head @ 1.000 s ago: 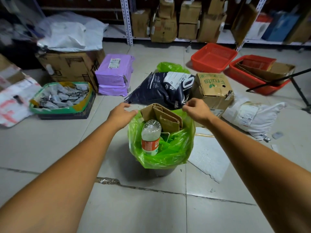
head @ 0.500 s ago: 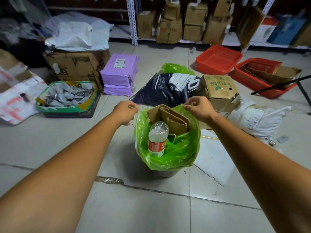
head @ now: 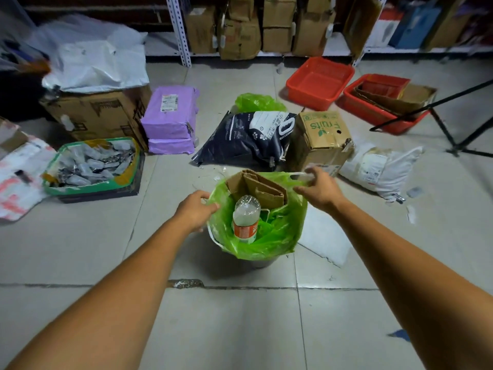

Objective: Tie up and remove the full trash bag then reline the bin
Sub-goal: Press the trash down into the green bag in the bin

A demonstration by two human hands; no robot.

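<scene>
Left hand [head: 196, 212], right hand [head: 321, 190] seemingly pinch stuffed green bag [head: 269, 237].

- We see a pale tiled floor [head: 240, 329], with a chipped joint nearer us than both hands.
- The bin [head: 262, 263] stands on it between the left hand [head: 196, 212] and the right hand [head: 320, 190].
- Beyond the right hand lie a dark printed sack [head: 248, 140] and a "Fruits" carton [head: 320, 137].
- Beyond the left hand lie purple parcels [head: 170, 118] and a green-rimmed tray [head: 93, 164].

"Fruits" printed on cardboard box [head: 321, 137].
</scene>
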